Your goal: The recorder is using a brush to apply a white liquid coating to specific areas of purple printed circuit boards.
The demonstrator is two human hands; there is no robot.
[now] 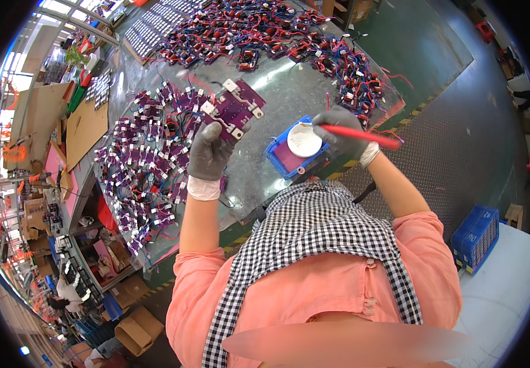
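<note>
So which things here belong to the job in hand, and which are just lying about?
Apparently in use:
- purple circuit board, in the left hand
- red tool, in the right hand
- white round dish
- blue tray

Probably just lying about:
- blue crate, at far right
- open cardboard box, lower left
- green plant, upper left

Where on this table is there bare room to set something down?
The grey tabletop shows bare between the purple boards on the left and the blue tray, and beyond the tray toward the red-wired boards. The left side and far side are crowded.
</note>
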